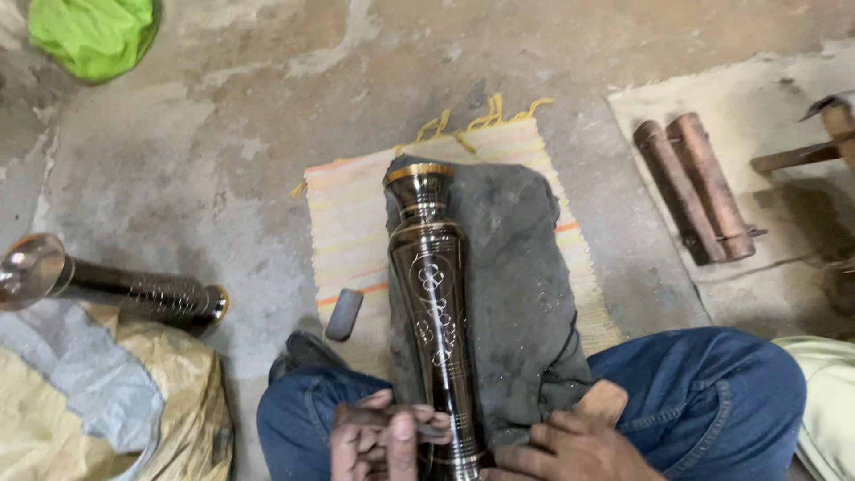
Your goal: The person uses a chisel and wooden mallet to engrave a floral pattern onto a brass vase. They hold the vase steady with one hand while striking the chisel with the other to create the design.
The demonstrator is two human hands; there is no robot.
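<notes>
On the grey cloth [517, 294], the dark vase [436, 303] might roll and mar: left hand [383, 441] fingers pinch a tool [374, 417], right hand [570, 450] fingers spread, steadying.

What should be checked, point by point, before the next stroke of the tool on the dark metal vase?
1. Vase lies flat on the grey cloth: ok.
2. Right hand steadies the vase at its lower end: ok.
3. Left hand grips the small tool: ok.
4. Tool tip rests on the vase surface: cannot tell, fingers hide it.
5. Cloth sits on the striped mat, not on bare floor: ok.
6. Small grey block lies apart from the vase: ok.
</notes>
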